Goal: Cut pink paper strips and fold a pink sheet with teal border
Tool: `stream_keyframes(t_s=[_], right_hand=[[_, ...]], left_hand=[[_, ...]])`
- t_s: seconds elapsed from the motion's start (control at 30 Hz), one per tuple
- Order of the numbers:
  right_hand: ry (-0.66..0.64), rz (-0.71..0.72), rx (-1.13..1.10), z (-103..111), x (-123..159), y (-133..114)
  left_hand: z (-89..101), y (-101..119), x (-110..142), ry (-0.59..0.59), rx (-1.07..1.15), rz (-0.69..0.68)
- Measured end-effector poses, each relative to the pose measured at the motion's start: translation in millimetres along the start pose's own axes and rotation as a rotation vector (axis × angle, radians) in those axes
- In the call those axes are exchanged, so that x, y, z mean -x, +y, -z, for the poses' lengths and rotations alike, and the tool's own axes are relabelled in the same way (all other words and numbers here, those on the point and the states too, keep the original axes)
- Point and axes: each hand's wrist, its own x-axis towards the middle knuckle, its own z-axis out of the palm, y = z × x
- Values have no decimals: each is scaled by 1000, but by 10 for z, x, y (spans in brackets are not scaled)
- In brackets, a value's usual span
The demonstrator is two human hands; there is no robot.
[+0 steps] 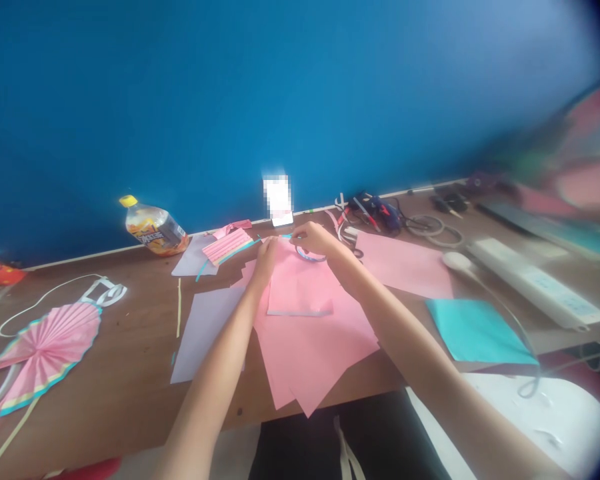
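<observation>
Hands: I have two in view. My right hand point(316, 240) is closed, pinching a teal paper strip point(285, 236) between thumb and fingers. My left hand point(265, 263) is curled close beside that strip, but I cannot tell whether it grips it.

Task item: the strip sits above the middle of the pink paper pile point(310, 347), near the far edge of the desk point(130, 380). Its long axis runs roughly left to right across my view, and it curves into a loop point(310, 257) under my right hand.

Counts: I count one pile of overlapping pink sheets, one separate pink sheet point(405, 263), two lilac sheets point(203, 337), one teal sheet point(477, 330), one pleated pink paper strip point(227, 245) and one pink paper fan point(47, 353).

Around: a lying plastic bottle point(155, 227) rests against the blue wall point(230, 100), and a white power strip point(535, 280) lies on the right.

In the way: nothing sits between my hands and the strip.
</observation>
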Motion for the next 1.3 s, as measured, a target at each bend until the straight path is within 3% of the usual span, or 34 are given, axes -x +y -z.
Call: stream_keyframes(t_s=[0.63,1.03,1.3], right_hand=[[-5,0,34,-14,-9,7],[25,-13,61,-21,-11,-8],[25,9,39,-30,-25,25]], left_hand=[[28,-77,-68,39,-211,-164],[17,-78,-58,22,-134,-66],[24,-87,-70,3,-209,-119]])
